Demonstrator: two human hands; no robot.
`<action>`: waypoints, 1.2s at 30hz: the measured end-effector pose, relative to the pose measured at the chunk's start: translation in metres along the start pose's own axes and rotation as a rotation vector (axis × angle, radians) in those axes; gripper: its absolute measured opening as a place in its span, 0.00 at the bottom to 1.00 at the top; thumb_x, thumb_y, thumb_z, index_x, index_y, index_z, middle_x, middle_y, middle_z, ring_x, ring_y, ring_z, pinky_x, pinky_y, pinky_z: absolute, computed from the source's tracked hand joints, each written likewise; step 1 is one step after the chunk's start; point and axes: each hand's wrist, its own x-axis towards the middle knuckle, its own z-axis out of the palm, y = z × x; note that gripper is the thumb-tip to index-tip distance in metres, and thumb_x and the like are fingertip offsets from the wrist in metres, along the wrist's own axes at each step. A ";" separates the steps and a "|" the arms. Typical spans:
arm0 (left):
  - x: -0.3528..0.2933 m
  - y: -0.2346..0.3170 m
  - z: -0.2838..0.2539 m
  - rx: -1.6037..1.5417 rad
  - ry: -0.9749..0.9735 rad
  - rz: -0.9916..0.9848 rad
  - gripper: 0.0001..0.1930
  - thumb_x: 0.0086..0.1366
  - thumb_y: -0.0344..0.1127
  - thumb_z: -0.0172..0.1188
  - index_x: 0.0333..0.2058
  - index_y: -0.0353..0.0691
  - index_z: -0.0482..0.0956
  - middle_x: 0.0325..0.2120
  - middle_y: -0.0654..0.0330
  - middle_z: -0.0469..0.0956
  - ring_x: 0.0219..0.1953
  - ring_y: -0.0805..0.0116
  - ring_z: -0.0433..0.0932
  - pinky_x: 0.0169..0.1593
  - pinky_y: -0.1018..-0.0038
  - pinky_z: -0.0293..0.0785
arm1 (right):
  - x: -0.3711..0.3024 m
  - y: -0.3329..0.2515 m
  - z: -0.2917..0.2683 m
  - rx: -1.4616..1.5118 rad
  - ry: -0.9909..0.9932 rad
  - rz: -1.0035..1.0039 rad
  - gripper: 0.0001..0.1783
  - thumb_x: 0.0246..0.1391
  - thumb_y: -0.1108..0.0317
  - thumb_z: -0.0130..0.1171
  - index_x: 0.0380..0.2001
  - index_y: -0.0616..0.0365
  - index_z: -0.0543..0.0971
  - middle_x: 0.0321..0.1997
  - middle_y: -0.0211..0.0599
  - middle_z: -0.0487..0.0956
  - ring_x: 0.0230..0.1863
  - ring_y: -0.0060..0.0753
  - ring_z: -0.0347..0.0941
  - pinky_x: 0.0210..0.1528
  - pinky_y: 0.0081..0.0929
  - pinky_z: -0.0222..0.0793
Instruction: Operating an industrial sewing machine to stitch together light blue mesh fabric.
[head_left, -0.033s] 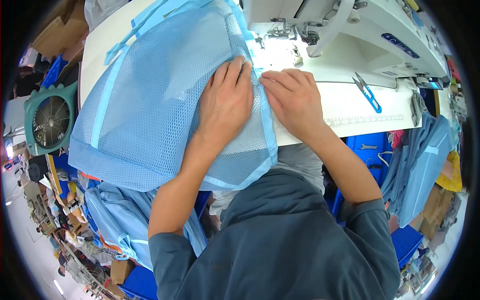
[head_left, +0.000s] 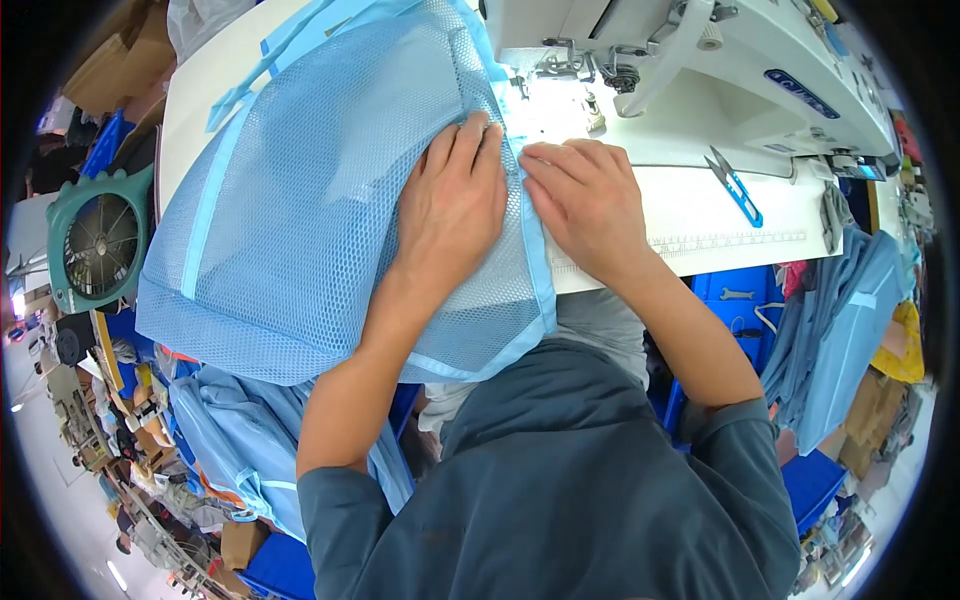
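Both hands lay flat, palms down: left hand [head_left: 455,205] pinning the blue mesh fabric [head_left: 300,220], right hand [head_left: 585,200] on its bound edge; even pressure toward the sewing machine [head_left: 690,60] seemed wise.

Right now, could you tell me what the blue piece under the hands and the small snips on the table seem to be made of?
The light blue mesh fabric looks like open synthetic netting: small holes show all over, and smoother solid blue tape binds its edges. Both the left hand and right hand press flat on it. The blue-handled thread snips appear to have plastic grips and shiny grey, probably metal, blades.
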 end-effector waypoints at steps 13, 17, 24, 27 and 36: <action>0.023 -0.012 0.008 -0.052 0.034 0.075 0.20 0.68 0.33 0.64 0.57 0.36 0.82 0.58 0.57 0.80 0.56 0.55 0.79 0.59 0.58 0.76 | 0.003 0.009 -0.004 -0.033 -0.056 0.022 0.16 0.57 0.64 0.71 0.48 0.55 0.86 0.57 0.28 0.82 0.57 0.38 0.75 0.57 0.39 0.69; 0.027 -0.006 0.013 0.029 0.081 0.056 0.19 0.68 0.33 0.65 0.56 0.35 0.82 0.57 0.56 0.81 0.55 0.56 0.79 0.58 0.58 0.76 | 0.005 0.017 -0.003 -0.045 -0.053 0.008 0.16 0.57 0.64 0.71 0.48 0.55 0.86 0.57 0.27 0.82 0.57 0.38 0.75 0.58 0.39 0.69; 0.024 0.009 -0.023 0.135 -0.006 0.082 0.18 0.66 0.30 0.61 0.53 0.29 0.82 0.58 0.49 0.80 0.60 0.52 0.77 0.61 0.60 0.76 | 0.006 0.000 -0.004 -0.027 -0.081 0.044 0.18 0.56 0.68 0.69 0.51 0.56 0.85 0.60 0.30 0.82 0.59 0.40 0.75 0.60 0.41 0.69; 0.040 0.033 -0.092 0.348 -0.374 0.147 0.21 0.67 0.27 0.59 0.59 0.32 0.80 0.64 0.51 0.78 0.66 0.50 0.76 0.70 0.60 0.71 | 0.004 0.005 -0.007 -0.008 -0.105 0.060 0.19 0.57 0.66 0.69 0.52 0.57 0.85 0.61 0.31 0.81 0.60 0.41 0.75 0.61 0.43 0.69; 0.102 -0.063 -0.100 0.392 -0.685 0.608 0.22 0.77 0.28 0.49 0.66 0.43 0.77 0.72 0.53 0.70 0.67 0.47 0.75 0.72 0.58 0.70 | -0.005 -0.027 -0.021 0.000 -0.102 0.137 0.23 0.57 0.58 0.71 0.53 0.58 0.83 0.53 0.39 0.81 0.56 0.43 0.74 0.56 0.42 0.69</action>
